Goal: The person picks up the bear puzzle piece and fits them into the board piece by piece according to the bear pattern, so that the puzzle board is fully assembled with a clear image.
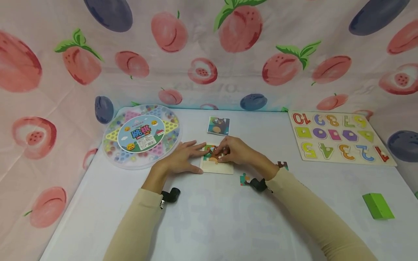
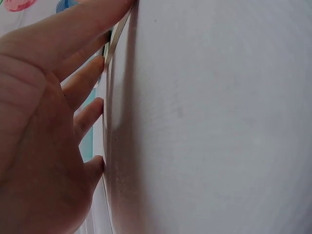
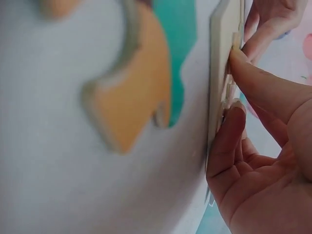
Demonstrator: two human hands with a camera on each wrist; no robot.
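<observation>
A small wooden jigsaw board lies mid-table, its upper part filled with a brown bear picture and its lower strip bare wood. My left hand has its fingers extended along the left side of the board, fingertips and thumb at its edge. Over the picture, my right hand pinches a puzzle piece between thumb and curled fingers; the fingers hide most of it. One loose orange-and-teal puzzle piece lies near the right wrist, and a dark brown piece peeks out beyond the forearm.
Behind the board lies a square bear picture. At left sits a round Chinese checkers box with colored marbles. A wooden number-and-shape board lies at the back right, with a green block nearer. A fruit-print cloth hangs behind.
</observation>
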